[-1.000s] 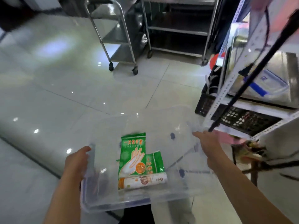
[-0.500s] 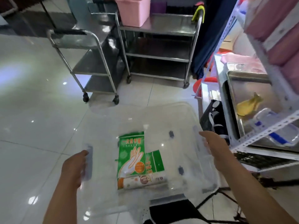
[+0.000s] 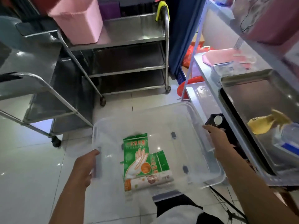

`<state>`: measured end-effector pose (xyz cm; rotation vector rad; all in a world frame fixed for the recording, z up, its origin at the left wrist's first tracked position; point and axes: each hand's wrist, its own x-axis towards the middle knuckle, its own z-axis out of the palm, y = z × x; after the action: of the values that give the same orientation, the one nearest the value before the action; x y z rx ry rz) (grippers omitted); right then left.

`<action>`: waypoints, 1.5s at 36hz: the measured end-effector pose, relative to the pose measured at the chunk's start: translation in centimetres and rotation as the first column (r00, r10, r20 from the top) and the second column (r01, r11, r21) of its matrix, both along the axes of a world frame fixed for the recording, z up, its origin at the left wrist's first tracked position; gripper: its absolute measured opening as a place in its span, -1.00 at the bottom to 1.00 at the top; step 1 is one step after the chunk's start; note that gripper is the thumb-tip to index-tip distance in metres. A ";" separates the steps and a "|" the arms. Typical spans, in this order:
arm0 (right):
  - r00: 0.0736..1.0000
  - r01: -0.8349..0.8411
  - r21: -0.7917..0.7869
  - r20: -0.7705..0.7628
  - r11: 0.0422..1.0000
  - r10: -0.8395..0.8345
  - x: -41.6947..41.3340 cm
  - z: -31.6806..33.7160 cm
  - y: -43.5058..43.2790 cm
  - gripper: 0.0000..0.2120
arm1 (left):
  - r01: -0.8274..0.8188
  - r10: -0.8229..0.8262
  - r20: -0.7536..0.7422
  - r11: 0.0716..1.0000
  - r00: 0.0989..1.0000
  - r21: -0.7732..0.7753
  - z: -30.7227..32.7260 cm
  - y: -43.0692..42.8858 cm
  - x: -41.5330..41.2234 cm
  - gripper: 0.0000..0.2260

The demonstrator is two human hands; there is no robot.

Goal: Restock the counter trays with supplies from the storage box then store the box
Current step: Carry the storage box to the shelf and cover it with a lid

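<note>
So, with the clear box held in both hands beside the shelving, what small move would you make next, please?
Probably swing the clear box rightward toward the shelf rack. Both the left hand and right hand grip its sides, and only the green glove packets and a roll remain.

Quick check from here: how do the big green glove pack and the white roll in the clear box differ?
The green glove pack is a flat packet printed with a hand picture; the white roll is a slim cylinder with orange at its left end. The pack lies lengthwise, running away from the person; the roll lies crosswise along the pack's near edge. The pack covers far more of the floor of the clear box. Both lie loose on that floor, carried by the left hand and right hand.
</note>
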<state>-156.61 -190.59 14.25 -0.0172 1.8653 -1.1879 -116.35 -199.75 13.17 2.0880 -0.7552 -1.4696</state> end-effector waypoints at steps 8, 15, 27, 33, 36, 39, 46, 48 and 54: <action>0.994 0.113 0.112 -0.008 0.987 -0.113 -4.1 0.1 -10.5 -0.78 | 0.105 -0.104 -0.016 0.991 0.994 0.087 -1.6 -17.6 -4.8 -0.61; 0.974 0.229 0.088 -0.020 0.970 -0.228 -6.1 -0.1 -18.5 -0.59 | 0.260 -0.257 -0.043 0.959 0.966 0.112 -2.6 -32.0 -10.4 -0.55; 0.800 0.594 0.269 -0.100 0.758 -0.592 -5.6 -6.7 -28.2 -0.73 | 0.718 -0.716 -0.063 0.689 0.695 0.101 -7.7 -56.7 -28.0 -0.92; 0.637 0.721 0.420 -0.087 0.552 -0.766 -3.7 -10.9 -32.6 -0.72 | 0.869 -0.876 -0.052 0.465 0.479 0.170 -11.6 -64.7 -35.9 -0.91; 0.606 0.752 0.435 -0.160 0.496 -0.779 -2.6 -11.3 -36.2 -0.88 | 0.901 -0.916 0.005 0.395 0.401 0.178 -14.9 -67.6 -38.9 -0.86; 0.584 0.780 0.436 -0.254 0.448 -0.771 -1.6 -14.2 -38.5 -0.81 | 0.925 -0.954 0.080 0.301 0.290 0.232 -19.1 -69.6 -41.0 -0.73; 0.401 0.833 0.492 -0.221 0.253 -0.889 -0.7 -26.9 -39.1 -0.80 | 0.950 -0.983 0.153 0.145 0.106 0.277 -31.3 -71.4 -46.1 -0.65; 0.416 0.829 0.497 -0.237 0.258 -0.878 -1.1 -30.5 -39.0 -0.78 | 0.951 -0.977 0.195 0.141 0.088 0.276 -34.8 -70.8 -47.2 -0.68; 0.422 0.830 0.494 -0.249 0.260 -0.872 -2.8 -42.2 -37.8 -0.78 | 0.961 -0.977 0.213 0.074 0.016 0.267 -44.7 -69.4 -50.7 -0.84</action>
<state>-159.41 -228.38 -27.96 1.5863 2.1022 -1.1793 -167.08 -269.10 -31.57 1.7221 -2.8219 -1.5923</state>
